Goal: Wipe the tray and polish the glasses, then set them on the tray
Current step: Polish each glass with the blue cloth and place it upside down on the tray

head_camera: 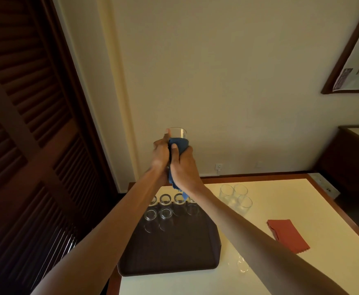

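Counter (280,188), pale top with a wood edge, set against the wall. Dark tray (174,252) on its left part, long side running away from the person, near half bare. Glasses on the tray (165,199) in two rows at the far end, seemingly mouth-down; exact count uncertain, as the arms cross them. Three waiting glasses (236,195) stand clustered on the counter just right of the tray's far end; one more glass (242,265) is near the tray's near right corner, partly behind the right forearm. Red cloth (287,235) lies flat, well to the right. Both arms are stretched forward and raised. The right hand (183,165) is clenched round a blue cloth (179,144) wrapped on the lower body of the held glass (178,132), cloth tail hanging below the wrist. The left hand (160,151) grasps the same glass from the left, thumb up by the rim. The glass is held high in front of the wall, long axis roughly upright, rim end clear of the cloth. Step in hand looks like polishing — well into the set. Key relation: the tray lies below the glass and toward the person, so the set-down would be a lowering pull-back, likely to the open spot in the nearer row — the left hand is on that side.
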